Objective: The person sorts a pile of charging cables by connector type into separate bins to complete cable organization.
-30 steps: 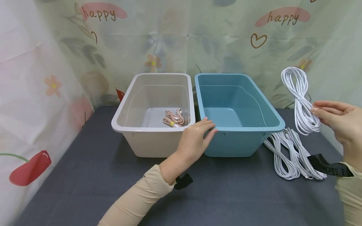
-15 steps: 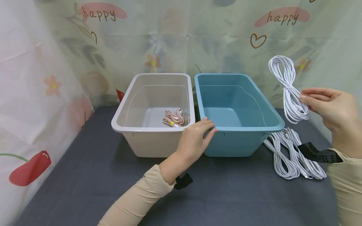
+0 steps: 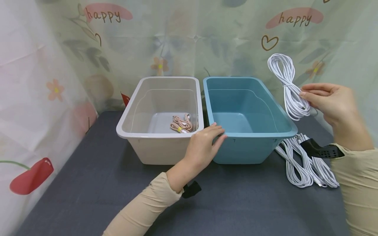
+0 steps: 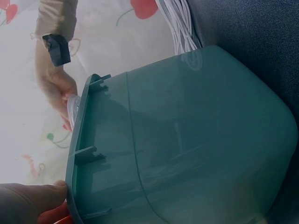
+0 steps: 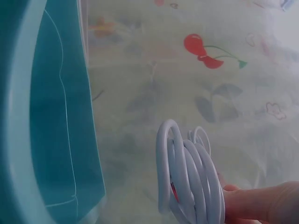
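In the head view my right hand [image 3: 336,106] pinches a coiled white cable [image 3: 287,86] between thumb and fingers, raised at the right side of the blue bin [image 3: 236,148]. The right wrist view shows the cable's loops [image 5: 184,172] close up, beside the bin's rim. My left hand [image 3: 203,144] holds the near left corner of the blue bin's rim, its thumb [image 4: 49,196] on the rim in the left wrist view. More coiled white cables [image 3: 299,164] lie on the table, partly behind the blue bin and my right wrist strap.
Left of the blue bin stands a beige bin [image 3: 160,147], with a coiled pinkish-brown cable [image 3: 180,123] inside. Both bins rest on a dark table [image 3: 88,196]. A patterned cloth [image 3: 177,42] hangs behind and at the sides.
My right hand has lifted the coiled white cable and carried it leftward, closer to the blue bin. The left hand and both bins have stayed in place.
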`<state>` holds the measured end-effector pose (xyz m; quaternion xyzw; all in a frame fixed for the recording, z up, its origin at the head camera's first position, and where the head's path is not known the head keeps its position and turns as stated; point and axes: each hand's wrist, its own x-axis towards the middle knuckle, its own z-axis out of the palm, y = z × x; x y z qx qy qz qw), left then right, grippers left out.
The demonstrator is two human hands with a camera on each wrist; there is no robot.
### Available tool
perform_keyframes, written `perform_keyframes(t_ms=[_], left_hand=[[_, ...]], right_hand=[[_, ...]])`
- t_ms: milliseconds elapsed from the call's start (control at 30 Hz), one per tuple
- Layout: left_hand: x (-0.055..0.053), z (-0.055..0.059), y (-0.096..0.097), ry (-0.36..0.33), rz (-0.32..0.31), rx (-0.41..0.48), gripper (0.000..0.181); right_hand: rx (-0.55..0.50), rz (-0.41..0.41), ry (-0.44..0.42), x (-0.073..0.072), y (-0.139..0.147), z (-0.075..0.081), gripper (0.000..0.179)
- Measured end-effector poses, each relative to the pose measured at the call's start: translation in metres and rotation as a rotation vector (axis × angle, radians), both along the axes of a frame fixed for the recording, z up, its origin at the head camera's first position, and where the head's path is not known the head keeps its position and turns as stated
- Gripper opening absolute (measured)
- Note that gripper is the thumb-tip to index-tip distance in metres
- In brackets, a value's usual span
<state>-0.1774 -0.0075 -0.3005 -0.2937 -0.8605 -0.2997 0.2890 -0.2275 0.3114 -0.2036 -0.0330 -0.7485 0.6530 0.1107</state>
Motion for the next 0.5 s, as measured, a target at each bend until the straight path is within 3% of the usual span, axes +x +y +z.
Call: perform_keyframes(t_ms=[267,500], left_hand=[[0.0,0.0,0.0,-0.01,0.003,-0.012,0.021],[0.001,0.001,0.001,-0.021,0.004,-0.02,0.022]], right_hand=[[0.07,0.044,-0.061,-0.016,-0.014,0.008,0.012],[0.223,0.035,-0.072,-0.032,-0.032,0.008,0.015]])
